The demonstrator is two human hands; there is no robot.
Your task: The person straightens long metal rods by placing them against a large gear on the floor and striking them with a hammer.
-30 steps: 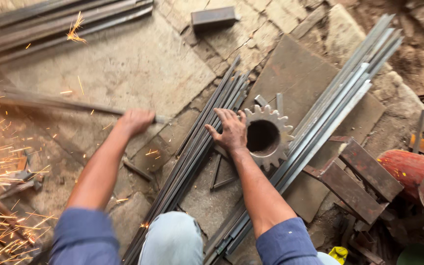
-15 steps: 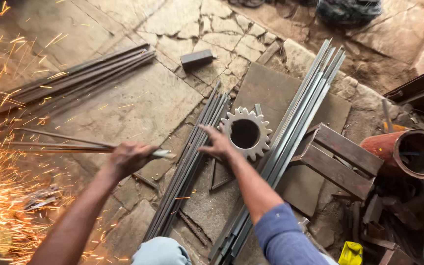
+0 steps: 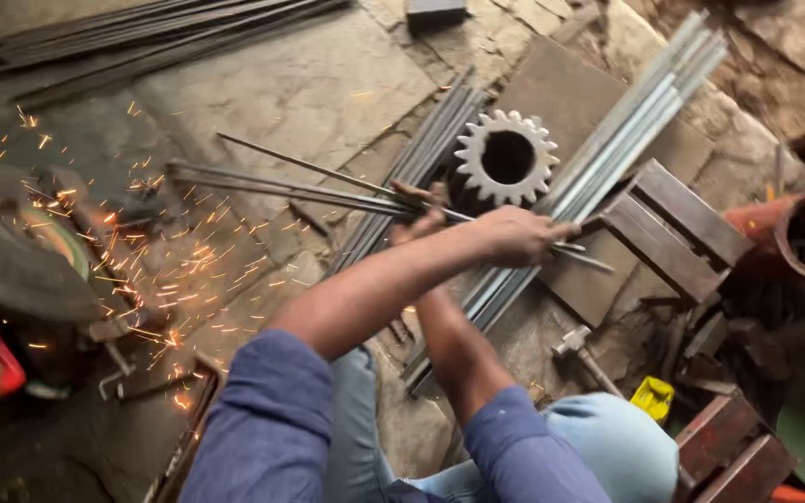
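Note:
My left hand point(image 3: 517, 237) reaches across to the right and is closed on a thin bundle of long metal rods point(image 3: 291, 189), held roughly level above the floor. My right hand point(image 3: 417, 210) is partly hidden behind my left forearm and grips the same rods a little further left. Both arms, in blue sleeves, are crossed. The rods stick out left towards the sparks and right past my left fist. Just beyond my hands, a large grey toothed gear point(image 3: 506, 156) lies flat on the stone floor.
Dark rods point(image 3: 421, 154) and bright steel bars point(image 3: 628, 119) lie on either side of the gear. Sparks point(image 3: 165, 270) fly from a cutting machine point(image 3: 20, 261) at left. A red pipe point(image 3: 794, 233), metal blocks point(image 3: 673, 233), a hammer point(image 3: 578, 346) and more rods point(image 3: 142, 37) lie around.
My left hand has swung across over my right arm to the right end of the rods. My right hand left the floor near the gear and took hold of the rods.

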